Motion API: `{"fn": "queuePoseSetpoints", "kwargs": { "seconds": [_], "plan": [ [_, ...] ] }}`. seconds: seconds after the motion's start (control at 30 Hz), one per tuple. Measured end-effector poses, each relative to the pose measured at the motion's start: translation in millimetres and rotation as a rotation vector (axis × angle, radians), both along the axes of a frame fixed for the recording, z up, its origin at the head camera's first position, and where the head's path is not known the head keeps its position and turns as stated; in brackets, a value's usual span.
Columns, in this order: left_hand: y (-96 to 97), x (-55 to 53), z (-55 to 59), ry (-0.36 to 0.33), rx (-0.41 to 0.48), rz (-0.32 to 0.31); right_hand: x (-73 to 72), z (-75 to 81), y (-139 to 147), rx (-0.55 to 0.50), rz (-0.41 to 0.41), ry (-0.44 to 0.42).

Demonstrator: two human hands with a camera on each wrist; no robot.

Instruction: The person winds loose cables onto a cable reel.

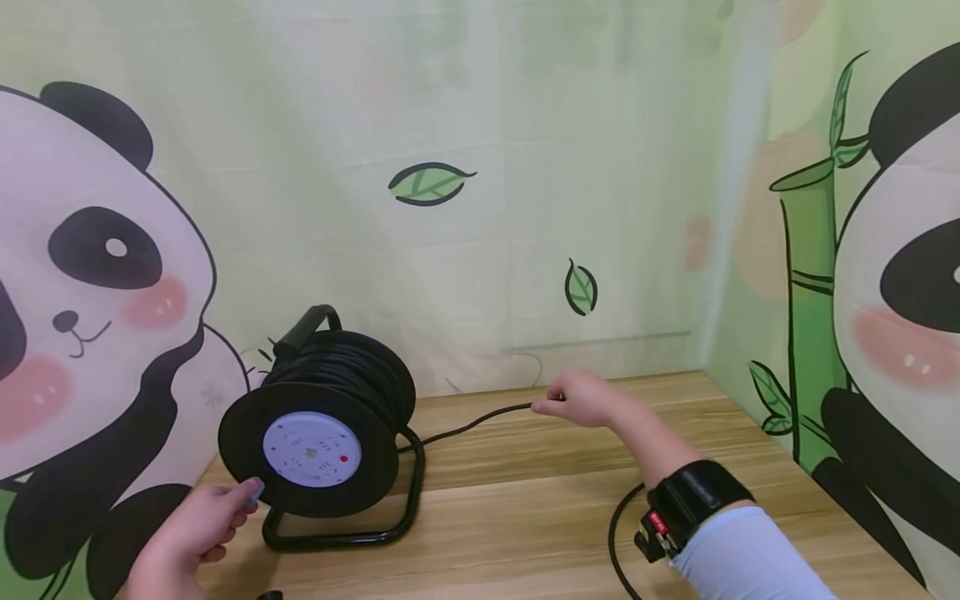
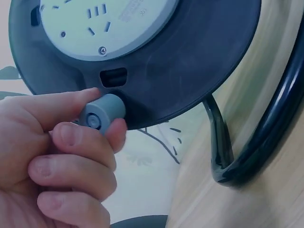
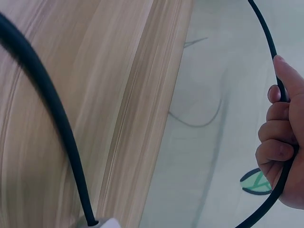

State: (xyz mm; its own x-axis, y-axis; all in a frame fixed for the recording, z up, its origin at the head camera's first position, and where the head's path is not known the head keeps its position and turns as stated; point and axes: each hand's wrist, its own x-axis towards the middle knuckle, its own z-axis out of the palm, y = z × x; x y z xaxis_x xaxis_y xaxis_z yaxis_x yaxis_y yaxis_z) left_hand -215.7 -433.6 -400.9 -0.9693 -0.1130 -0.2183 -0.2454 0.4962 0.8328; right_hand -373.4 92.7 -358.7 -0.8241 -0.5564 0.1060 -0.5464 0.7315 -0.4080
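A black cable reel (image 1: 307, 450) stands on its tube frame at the left of the table, a pale socket panel (image 1: 312, 448) in its face. My left hand (image 1: 202, 525) pinches the small grey-blue crank knob (image 2: 103, 112) near the rim of the reel's disc, thumb and index finger on either side. Out to the right, my right hand (image 1: 581, 398) grips the black cable (image 1: 480, 419) that runs from the reel. In the right wrist view its fingers curl round the cable (image 3: 266, 33). More cable lies wound on the drum (image 1: 341, 367).
The reel's black frame (image 1: 416, 492) rests on the wooden table (image 1: 510, 517). Another length of cable (image 1: 615, 533) loops down toward the front edge. A small dark object (image 1: 270, 595) shows at the bottom edge. Panda-print curtains (image 1: 525, 208) hang behind and at the sides.
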Motion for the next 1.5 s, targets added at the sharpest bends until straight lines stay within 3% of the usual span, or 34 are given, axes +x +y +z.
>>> {"fn": "queuePoseSetpoints", "kwargs": {
  "seconds": [0.27, 0.8, 0.93, 1.13, 1.5],
  "plan": [
    [-4.4, 2.1, 9.4, 0.029, 0.063, 0.088, 0.9, -2.9, -15.5, 0.031, 0.045, 0.020],
    [10.3, 3.2, 31.3, 0.192, 0.435, 0.256, 15.9, -2.0, -64.3, 0.073, 0.136, 0.032],
    [19.1, 2.4, 39.3, 0.239, 0.423, 0.314, 20.0, -1.0, -77.1, 0.069, 0.152, 0.019],
    [35.0, 2.2, 50.9, 0.312, 0.373, 0.349, 22.3, -2.9, -93.6, 0.070, 0.184, 0.034],
    [60.1, 4.1, 61.9, 0.421, 0.352, 0.438, 25.4, -8.6, -118.2, 0.111, 0.185, 0.034]
  ]
}}
